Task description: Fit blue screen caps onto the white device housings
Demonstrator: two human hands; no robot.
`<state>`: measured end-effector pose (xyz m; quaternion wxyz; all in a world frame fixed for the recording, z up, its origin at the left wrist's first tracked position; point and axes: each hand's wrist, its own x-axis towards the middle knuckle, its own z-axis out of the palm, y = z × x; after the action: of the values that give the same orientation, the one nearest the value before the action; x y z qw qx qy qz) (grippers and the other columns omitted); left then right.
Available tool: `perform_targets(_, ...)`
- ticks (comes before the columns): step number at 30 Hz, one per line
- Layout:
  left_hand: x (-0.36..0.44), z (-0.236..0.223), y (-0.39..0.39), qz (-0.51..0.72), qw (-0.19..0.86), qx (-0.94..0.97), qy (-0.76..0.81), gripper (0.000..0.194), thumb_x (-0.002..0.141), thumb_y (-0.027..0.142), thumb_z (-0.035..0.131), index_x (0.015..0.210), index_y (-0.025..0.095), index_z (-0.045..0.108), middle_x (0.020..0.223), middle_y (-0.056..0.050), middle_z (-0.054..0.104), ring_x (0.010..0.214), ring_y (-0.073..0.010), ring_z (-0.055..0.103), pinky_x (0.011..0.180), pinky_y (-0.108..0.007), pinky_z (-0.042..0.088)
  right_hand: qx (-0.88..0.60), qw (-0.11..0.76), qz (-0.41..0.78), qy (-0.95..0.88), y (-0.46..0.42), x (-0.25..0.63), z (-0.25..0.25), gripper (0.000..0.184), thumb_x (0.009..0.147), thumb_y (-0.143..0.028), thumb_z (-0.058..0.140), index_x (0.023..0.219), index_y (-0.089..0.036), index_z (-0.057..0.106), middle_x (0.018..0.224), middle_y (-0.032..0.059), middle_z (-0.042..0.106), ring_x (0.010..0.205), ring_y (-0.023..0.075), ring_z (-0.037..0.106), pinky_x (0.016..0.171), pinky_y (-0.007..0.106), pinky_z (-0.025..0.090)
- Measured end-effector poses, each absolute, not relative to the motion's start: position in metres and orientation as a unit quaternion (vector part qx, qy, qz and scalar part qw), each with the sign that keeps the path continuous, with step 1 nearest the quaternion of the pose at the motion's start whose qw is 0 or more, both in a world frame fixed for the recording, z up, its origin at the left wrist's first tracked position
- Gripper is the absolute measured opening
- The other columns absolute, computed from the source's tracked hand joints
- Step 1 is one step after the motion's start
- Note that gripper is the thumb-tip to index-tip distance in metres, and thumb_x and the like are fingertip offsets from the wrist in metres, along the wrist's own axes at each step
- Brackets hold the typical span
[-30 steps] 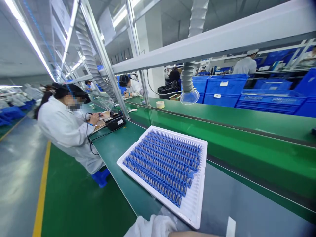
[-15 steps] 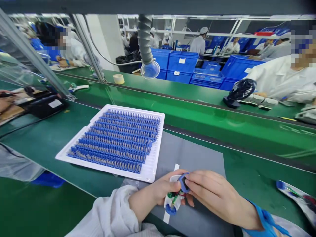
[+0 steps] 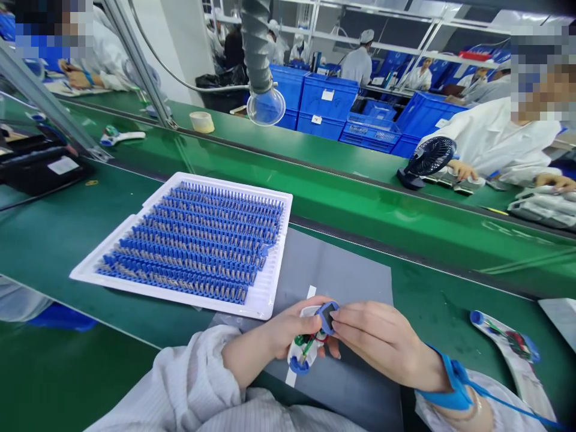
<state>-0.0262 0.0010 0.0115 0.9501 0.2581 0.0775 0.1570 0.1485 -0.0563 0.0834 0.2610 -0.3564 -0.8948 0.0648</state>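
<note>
My left hand [image 3: 288, 330] is closed around a white plastic housing [image 3: 294, 351] with green and red wires inside and a blue rounded piece [image 3: 299, 365] at its near end. At the upper end of the housing sits a blue-rimmed part with a dark flat face [image 3: 328, 317], tilted. The left thumb presses near its edge. My right hand [image 3: 378, 336] pinches the right side of this blue-rimmed part between thumb and fingers. A blue strap [image 3: 450, 384] circles the right wrist. Both hands are over a grey mat [image 3: 342, 270]; the far side of the housing is hidden by the fingers.
A white tray [image 3: 265, 305] with rows of small blue-and-metal parts lies left of the mat. An opened white device with wires [image 3: 508, 348] lies at the right. Beyond the green divider stand a fan [image 3: 429, 159], a tape roll [image 3: 201, 122] and a person in white [image 3: 486, 132].
The view has shifted, so the tray and hands appear further left and higher. More of the opened device on the right shows. Both hands keep the same hold.
</note>
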Motion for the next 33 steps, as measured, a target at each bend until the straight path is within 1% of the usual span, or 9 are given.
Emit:
perform_targets(4, -0.027, 0.012, 0.0, 0.143, 0.951, 0.261, 0.085, 0.067, 0.053, 0.052, 0.079, 0.102, 0.014, 0.054, 0.067, -0.003, 0.063, 0.06, -0.0151, 0.065, 0.047, -0.016, 0.047, -0.355, 0.304, 0.087, -0.88, -0.054, 0.145, 0.089, 0.014, 0.093, -0.014, 0.05, 0.105, -0.015, 0.056, 0.095, 0.0092, 0.061, 0.087, 0.0189, 0.058, 0.072, 0.031, 0.05)
perform_targets(8, -0.027, 0.012, -0.002, 0.115, 0.947, 0.286, 0.092, 0.067, 0.053, 0.051, 0.079, 0.103, 0.014, 0.054, 0.067, -0.003, 0.064, 0.06, -0.0132, 0.064, 0.048, -0.015, 0.046, -0.37, 0.356, 0.169, -0.841, -0.046, 0.141, 0.092, 0.012, 0.09, -0.01, 0.051, 0.1, -0.018, 0.052, 0.087, 0.0057, 0.058, 0.079, 0.0172, 0.054, 0.07, 0.033, 0.047)
perform_targets(13, -0.028, 0.014, -0.004, 0.103, 0.938, 0.316, 0.1, 0.065, 0.051, 0.051, 0.08, 0.1, 0.015, 0.055, 0.07, -0.002, 0.062, 0.061, -0.0127, 0.063, 0.05, -0.015, 0.045, -0.385, 0.307, 0.221, -0.842, -0.04, 0.14, 0.095, 0.006, 0.093, -0.014, 0.046, 0.092, -0.019, 0.049, 0.08, 0.0033, 0.058, 0.071, 0.0155, 0.053, 0.067, 0.03, 0.043)
perform_targets(16, -0.027, 0.013, -0.003, 0.094, 0.939, 0.315, 0.098, 0.066, 0.051, 0.051, 0.08, 0.1, 0.014, 0.055, 0.068, -0.003, 0.062, 0.062, -0.0136, 0.063, 0.05, -0.016, 0.046, -0.386, 0.29, 0.221, -0.847, -0.043, 0.138, 0.098, 0.01, 0.096, -0.016, 0.041, 0.089, -0.018, 0.048, 0.078, 0.0038, 0.057, 0.071, 0.0148, 0.053, 0.065, 0.028, 0.043)
perform_targets(18, -0.027, 0.012, 0.0, 0.114, 0.95, 0.278, 0.084, 0.065, 0.053, 0.054, 0.077, 0.1, 0.015, 0.056, 0.068, -0.003, 0.062, 0.06, -0.0142, 0.063, 0.048, -0.017, 0.046, -0.373, 0.287, 0.252, -0.846, -0.048, 0.137, 0.099, 0.013, 0.097, -0.018, 0.038, 0.089, -0.018, 0.048, 0.078, 0.004, 0.058, 0.072, 0.0143, 0.054, 0.067, 0.027, 0.044)
perform_targets(21, -0.028, 0.011, 0.005, 0.174, 0.957, 0.218, 0.077, 0.062, 0.06, 0.056, 0.071, 0.104, 0.016, 0.056, 0.079, -0.005, 0.064, 0.06, -0.0137, 0.063, 0.048, -0.018, 0.048, -0.358, 0.297, 0.297, -0.834, -0.057, 0.138, 0.099, 0.013, 0.098, -0.019, 0.039, 0.09, -0.018, 0.049, 0.079, 0.0042, 0.058, 0.074, 0.0144, 0.055, 0.07, 0.029, 0.045)
perform_targets(24, -0.028, 0.012, 0.007, 0.187, 0.953, 0.224, 0.081, 0.061, 0.062, 0.055, 0.07, 0.106, 0.016, 0.055, 0.087, -0.006, 0.063, 0.066, -0.0151, 0.064, 0.049, -0.018, 0.048, -0.386, 0.332, 0.256, -0.822, -0.059, 0.142, 0.097, 0.009, 0.093, -0.012, 0.045, 0.093, -0.019, 0.051, 0.08, 0.0035, 0.058, 0.072, 0.0147, 0.054, 0.067, 0.028, 0.045)
perform_targets(27, -0.027, 0.013, 0.003, 0.165, 0.95, 0.25, 0.081, 0.063, 0.058, 0.053, 0.074, 0.104, 0.015, 0.054, 0.079, -0.005, 0.063, 0.066, -0.0164, 0.065, 0.048, -0.017, 0.048, -0.408, 0.357, 0.202, -0.816, -0.052, 0.145, 0.094, 0.015, 0.089, -0.008, 0.05, 0.098, -0.019, 0.051, 0.086, 0.0042, 0.057, 0.074, 0.016, 0.054, 0.065, 0.029, 0.044)
perform_targets(33, -0.026, 0.012, 0.0, 0.145, 0.946, 0.274, 0.098, 0.064, 0.056, 0.051, 0.077, 0.103, 0.015, 0.053, 0.073, -0.003, 0.062, 0.065, -0.0158, 0.065, 0.049, -0.016, 0.047, -0.394, 0.328, 0.205, -0.834, -0.04, 0.14, 0.089, 0.01, 0.09, -0.01, 0.047, 0.095, -0.019, 0.048, 0.082, 0.0038, 0.056, 0.073, 0.0164, 0.051, 0.064, 0.03, 0.043)
